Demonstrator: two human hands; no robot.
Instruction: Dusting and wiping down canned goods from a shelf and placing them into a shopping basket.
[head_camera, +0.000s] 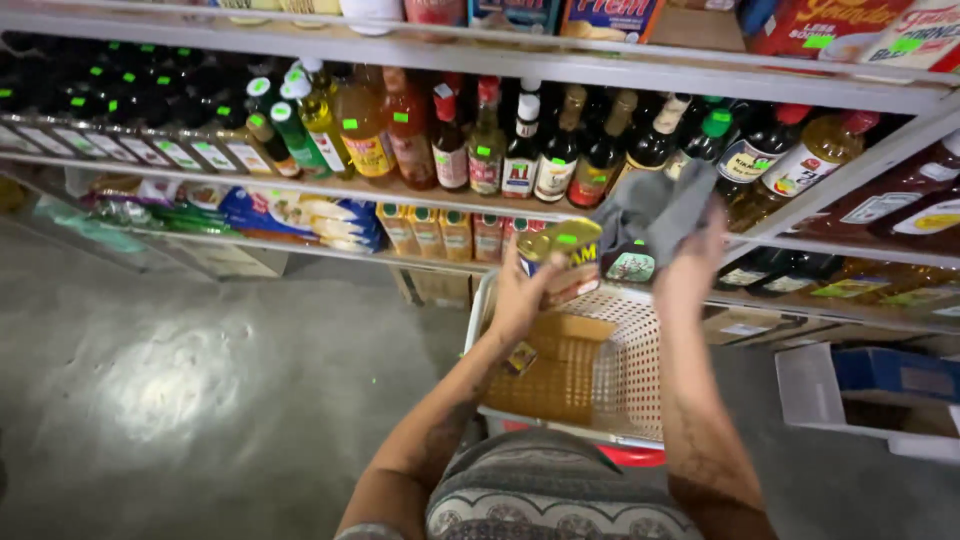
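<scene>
Head view: left hand (520, 295) is closed around a rectangular tin can (560, 262), raised over the white perforated basket (625, 345). Right hand (690, 265) clutches a grey cloth (650, 210) just beside the can. Judged state: wiping in hand; the can is not yet back on the bottle shelf (400, 190) beyond both hands.

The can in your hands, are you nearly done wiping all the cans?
Hard to say. The left hand holds a yellow can and the right hand holds a grey cloth beside it. The white basket underneath shows no cans inside. More yellow cans sit on the shelf, maybe still waiting.
</scene>
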